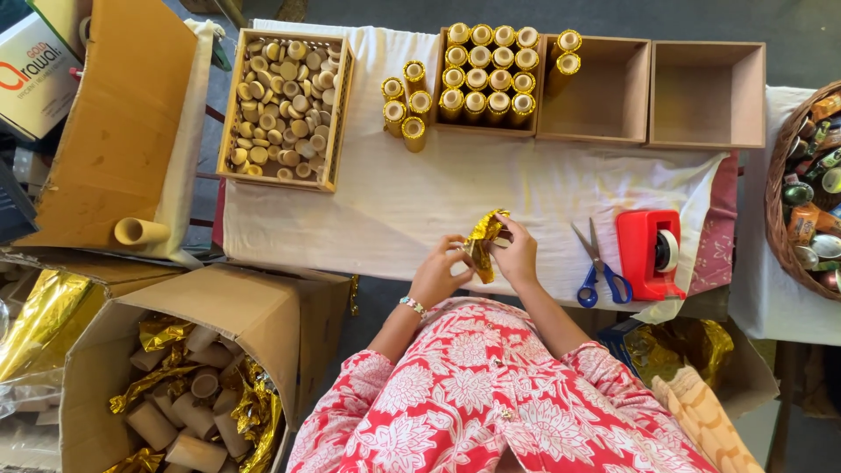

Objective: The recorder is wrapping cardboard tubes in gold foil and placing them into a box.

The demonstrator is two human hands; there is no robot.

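Note:
Both my hands meet at the near edge of a table covered by a white cloth (394, 206). My left hand (436, 273) and my right hand (519, 256) together grip a small tube half wrapped in crinkled gold foil (483, 241). The foil sticks up between my fingers. A bead bracelet sits on my left wrist. Finished gold-wrapped tubes (487, 72) stand upright in a wooden box at the back, with a few more (407, 103) loose on the cloth beside it.
A wooden tray of small cork-like discs (285, 101) lies back left. Two empty wooden boxes (708, 95) stand back right. Blue-handled scissors (597, 263) and a red tape dispenser (648, 252) lie to my right. A carton of bare tubes and foil (188, 398) sits lower left.

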